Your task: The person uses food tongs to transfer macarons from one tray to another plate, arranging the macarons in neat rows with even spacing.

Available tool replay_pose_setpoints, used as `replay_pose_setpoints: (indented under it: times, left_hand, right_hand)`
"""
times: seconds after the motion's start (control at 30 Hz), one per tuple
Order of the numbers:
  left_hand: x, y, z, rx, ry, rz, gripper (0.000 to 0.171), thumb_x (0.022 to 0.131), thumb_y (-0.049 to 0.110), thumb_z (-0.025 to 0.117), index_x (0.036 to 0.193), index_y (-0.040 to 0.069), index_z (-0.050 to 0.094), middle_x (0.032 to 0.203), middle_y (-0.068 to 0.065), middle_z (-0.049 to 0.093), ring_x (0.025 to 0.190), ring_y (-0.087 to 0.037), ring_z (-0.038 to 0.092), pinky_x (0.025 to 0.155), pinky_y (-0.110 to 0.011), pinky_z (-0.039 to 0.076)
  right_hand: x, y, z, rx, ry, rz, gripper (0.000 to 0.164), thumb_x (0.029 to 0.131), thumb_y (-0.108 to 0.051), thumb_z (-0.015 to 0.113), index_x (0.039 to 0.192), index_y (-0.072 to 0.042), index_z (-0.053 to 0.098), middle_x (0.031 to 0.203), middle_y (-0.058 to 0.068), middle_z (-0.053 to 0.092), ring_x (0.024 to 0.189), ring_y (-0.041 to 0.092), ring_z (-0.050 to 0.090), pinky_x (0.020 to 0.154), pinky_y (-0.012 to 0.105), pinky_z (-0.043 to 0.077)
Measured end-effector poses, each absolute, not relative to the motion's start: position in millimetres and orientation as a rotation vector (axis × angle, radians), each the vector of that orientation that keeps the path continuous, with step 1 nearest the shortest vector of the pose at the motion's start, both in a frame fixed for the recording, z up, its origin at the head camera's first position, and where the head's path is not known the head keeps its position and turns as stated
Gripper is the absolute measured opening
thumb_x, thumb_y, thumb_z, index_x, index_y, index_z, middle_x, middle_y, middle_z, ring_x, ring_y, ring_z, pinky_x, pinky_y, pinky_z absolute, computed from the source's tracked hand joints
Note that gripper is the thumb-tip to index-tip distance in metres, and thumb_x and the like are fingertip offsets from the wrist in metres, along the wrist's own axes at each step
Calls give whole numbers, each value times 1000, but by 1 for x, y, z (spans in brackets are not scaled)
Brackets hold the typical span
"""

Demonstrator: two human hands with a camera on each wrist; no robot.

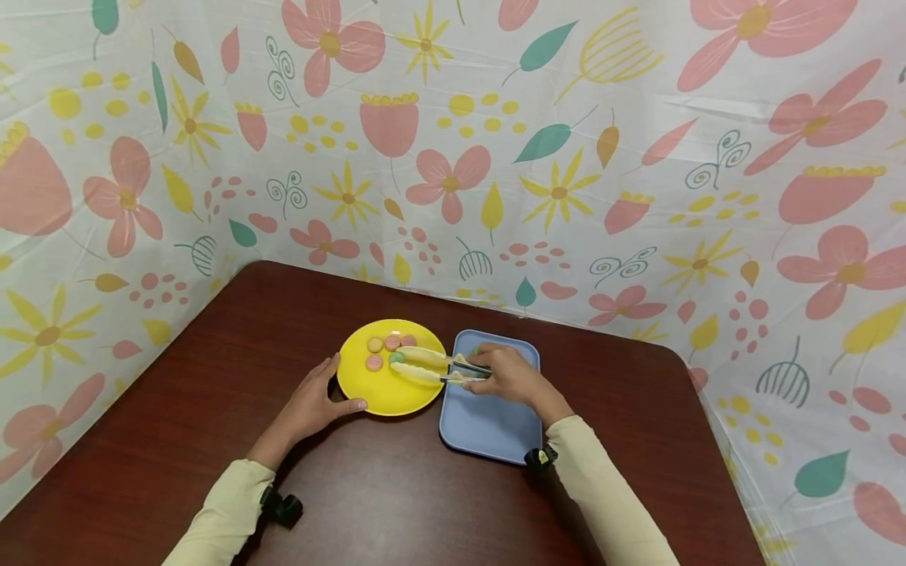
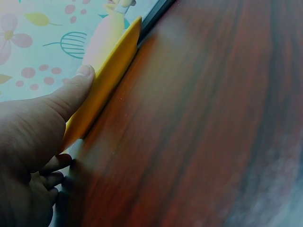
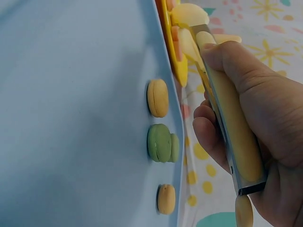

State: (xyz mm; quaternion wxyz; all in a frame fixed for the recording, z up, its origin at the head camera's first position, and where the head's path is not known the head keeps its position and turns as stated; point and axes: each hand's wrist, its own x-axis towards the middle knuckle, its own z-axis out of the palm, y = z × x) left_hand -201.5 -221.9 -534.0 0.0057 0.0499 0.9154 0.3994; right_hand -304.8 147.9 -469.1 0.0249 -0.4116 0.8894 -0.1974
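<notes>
Wall cloth: white [image 1: 439, 110], printed with pink flowers, yellow blooms and green leaves, hanging behind and left of the bench.
Bench: dark reddish-brown wood grain [image 1: 382, 503], glossy toward the near side.
Sleeves: pale yellow [image 1: 609, 495], one on each forearm.
Tray: blue, rounded corners [image 1: 488, 428], on the right, just beside the plate.
Plate: round and yellow [image 1: 396, 397], left of the tray.
Left hand: [image 1: 307, 405] spread around the plate's left and near edge, thumb on the rim, fingers bent at the edge, holding it.
Right hand: [image 1: 513, 373] closed around the tongs, above the tray's far part.
Tongs: metal with cream grips and tips [image 3: 234, 123], reaching left over the plate, tips parted.
Plate macarons: three pink [image 1: 373, 362], one yellow [image 1: 375, 344], all toward the far left; one green [image 1: 395, 358] between the tong tips, whether pinched I cannot tell.
Tray macarons: along the far edge, from left, one yellow [image 3: 157, 98], two green touching or nearly so [image 3: 159, 143], another yellow [image 3: 166, 199].
</notes>
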Motion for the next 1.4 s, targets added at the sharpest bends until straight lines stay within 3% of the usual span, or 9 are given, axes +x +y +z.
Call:
replay_pose_setpoints:
  times: [0.57, 0.73, 0.97, 1.4]
  left_hand:
    - [-202, -222, -537, 142, 2860, 1249, 118, 81, 58, 82, 162, -1, 20, 165, -27, 23, 151, -47, 23, 115, -65, 31]
    - [-202, -222, -537, 148, 2859, 1257, 117, 81, 57, 82, 162, -1, 20, 165, -27, 24, 151, -47, 23, 115, -65, 31]
    - [-202, -222, -536, 161, 2865, 1264, 117, 81, 58, 81, 162, 0, 20, 165, -27, 23, 150, -47, 24, 115, -65, 31]
    - [-200, -223, -535, 160, 2864, 1260, 116, 81, 56, 82, 162, 0, 20, 165, -27, 23, 151, -48, 23, 115, -65, 31]
  right_hand:
    - [-308, 140, -474, -1271, 2729, -610, 45, 87, -28, 83, 125, -6, 74, 88, 3, 63, 67, 8, 46, 58, 22, 40]
    - [-306, 141, -472, -1253, 2729, -620, 48, 86, -29, 84, 126, -5, 73, 93, 4, 66, 70, 8, 49, 60, 23, 42]
    - [-302, 155, -462, -1246, 2773, -615, 55, 87, -34, 83, 129, -2, 71, 102, 4, 68, 78, 8, 54, 66, 24, 46]
    - [-283, 199, -443, -1132, 2884, -581, 54, 84, -30, 86, 128, -2, 71, 99, 2, 65, 69, 5, 50, 59, 23, 45]
